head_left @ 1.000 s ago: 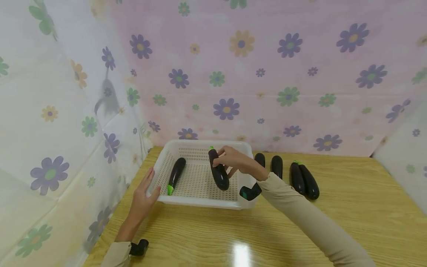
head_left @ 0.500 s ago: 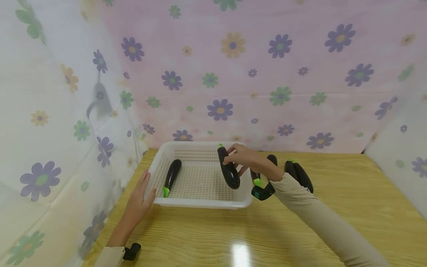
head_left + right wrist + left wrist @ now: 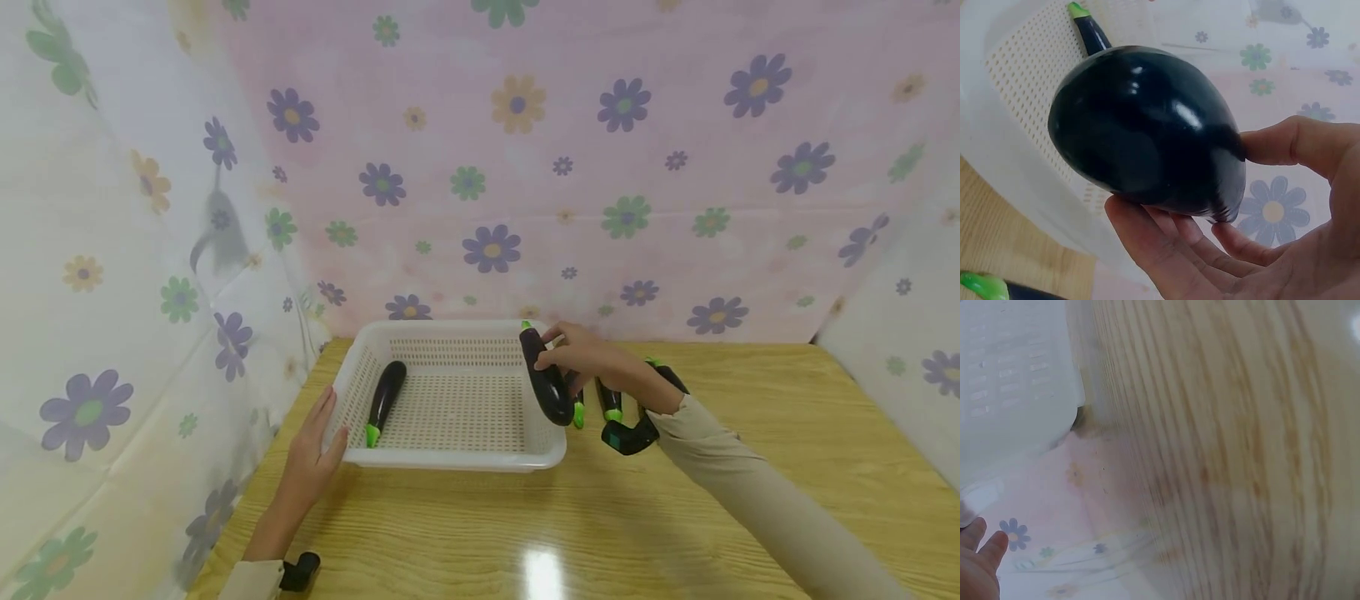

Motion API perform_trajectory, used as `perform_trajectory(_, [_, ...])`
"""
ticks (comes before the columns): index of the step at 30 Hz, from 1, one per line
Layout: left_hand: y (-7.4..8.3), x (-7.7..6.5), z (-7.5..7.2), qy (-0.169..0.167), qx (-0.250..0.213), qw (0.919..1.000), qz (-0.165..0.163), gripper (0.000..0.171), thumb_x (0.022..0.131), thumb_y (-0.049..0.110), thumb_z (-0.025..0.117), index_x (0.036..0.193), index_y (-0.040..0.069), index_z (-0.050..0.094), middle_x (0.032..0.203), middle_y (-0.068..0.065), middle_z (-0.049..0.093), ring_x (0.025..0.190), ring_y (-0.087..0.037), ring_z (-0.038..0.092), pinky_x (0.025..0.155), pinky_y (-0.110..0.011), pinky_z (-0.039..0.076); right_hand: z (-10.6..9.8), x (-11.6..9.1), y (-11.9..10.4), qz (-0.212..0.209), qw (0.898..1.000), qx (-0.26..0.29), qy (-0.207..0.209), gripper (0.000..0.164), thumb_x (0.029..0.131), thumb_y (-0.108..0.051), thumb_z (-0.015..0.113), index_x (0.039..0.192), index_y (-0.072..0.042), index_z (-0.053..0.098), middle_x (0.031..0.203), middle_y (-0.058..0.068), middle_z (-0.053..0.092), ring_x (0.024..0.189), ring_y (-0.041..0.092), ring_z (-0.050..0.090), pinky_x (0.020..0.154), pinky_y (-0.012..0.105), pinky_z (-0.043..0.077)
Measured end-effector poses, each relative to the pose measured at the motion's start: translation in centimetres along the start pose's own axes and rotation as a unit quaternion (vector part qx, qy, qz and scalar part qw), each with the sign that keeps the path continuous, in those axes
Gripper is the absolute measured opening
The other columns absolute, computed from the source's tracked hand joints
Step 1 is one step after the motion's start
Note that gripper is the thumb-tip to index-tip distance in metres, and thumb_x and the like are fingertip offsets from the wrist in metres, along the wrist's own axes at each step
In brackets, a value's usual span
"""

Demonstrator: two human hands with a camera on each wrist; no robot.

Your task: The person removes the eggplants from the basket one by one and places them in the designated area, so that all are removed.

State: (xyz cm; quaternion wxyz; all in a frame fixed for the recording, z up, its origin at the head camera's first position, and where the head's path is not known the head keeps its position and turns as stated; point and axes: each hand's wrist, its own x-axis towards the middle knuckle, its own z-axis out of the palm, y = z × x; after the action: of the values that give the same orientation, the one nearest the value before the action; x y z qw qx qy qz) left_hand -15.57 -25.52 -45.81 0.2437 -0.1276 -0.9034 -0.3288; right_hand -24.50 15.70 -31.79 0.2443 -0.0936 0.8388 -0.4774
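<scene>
My right hand [image 3: 588, 357] holds a dark purple eggplant [image 3: 550, 385] between thumb and fingers, over the right rim of a white plastic basket [image 3: 450, 458]. In the right wrist view, the eggplant's rounded end [image 3: 1141, 125] fills the middle, with thumb and fingertips on its sides. Inside the basket, at its left, lies another eggplant [image 3: 387, 396], green stem toward the front. My left hand [image 3: 306, 457] touches the basket's front left corner with fingers extended. Only a few of its fingertips [image 3: 991, 550] show in the left wrist view, beside the basket.
On the wooden table [image 3: 450, 533], right of the basket, lie more eggplants [image 3: 611, 402], partly hidden by my right hand and forearm. One pair [image 3: 670, 375] sits farther right. A flowered cloth [image 3: 555, 200] hangs behind and at the sides.
My right hand has carried the eggplant rightward, from above the basket's inside to its right rim. The left hand stays at the basket's corner; the head view has shifted slightly.
</scene>
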Motion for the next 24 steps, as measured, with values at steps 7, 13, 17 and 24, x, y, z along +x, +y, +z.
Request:
perform_trajectory(7, [0.1,0.0,0.1,0.009,-0.008,0.9999,0.000,0.057,0.093,0.007,0.055,0.144,-0.005,0.033,0.151,-0.013,0.030,0.134,-0.038,0.031,0.109,-0.021,0.019,-1.1,-0.9,1.1,-0.017,1.000,-0.013,0.005,0.060,0.089,-0.021,0.062,0.136,0.002,0.034,0.128,0.026,0.047,0.094,0.033,0.054,0.064,0.041,0.055])
perform_trajectory(13, [0.2,0.1,0.2,0.026,-0.018,0.9994,0.014,0.056,0.092,0.007,0.055,0.142,-0.007,0.035,0.149,-0.016,0.033,0.132,-0.040,0.033,0.105,-0.010,0.015,-1.9,-1.5,1.8,-0.014,0.999,-0.035,0.026,0.061,0.088,-0.024,0.064,0.135,0.001,0.035,0.121,0.024,0.052,0.091,0.031,0.055,0.063,0.040,0.056])
perform_trajectory(17, [0.1,0.1,0.3,0.036,-0.021,0.9990,0.017,0.055,0.091,0.006,0.056,0.141,-0.007,0.037,0.148,-0.017,0.035,0.131,-0.041,0.034,0.104,-0.009,0.015,-2.3,-2.4,2.1,-0.020,0.999,-0.039,0.023,0.059,0.088,-0.025,0.064,0.134,0.000,0.037,0.121,0.024,0.053,0.084,0.028,0.056,0.062,0.041,0.055])
perform_trajectory(24, [0.0,0.0,0.4,0.038,-0.017,0.9991,0.010,0.055,0.092,0.007,0.056,0.141,-0.005,0.038,0.147,-0.018,0.036,0.131,-0.040,0.035,0.104,-0.009,0.015,-3.1,-3.8,2.7,-0.031,0.999,-0.032,0.011,0.059,0.090,-0.026,0.063,0.135,0.001,0.035,0.124,0.025,0.052,0.082,0.028,0.055,0.062,0.041,0.054])
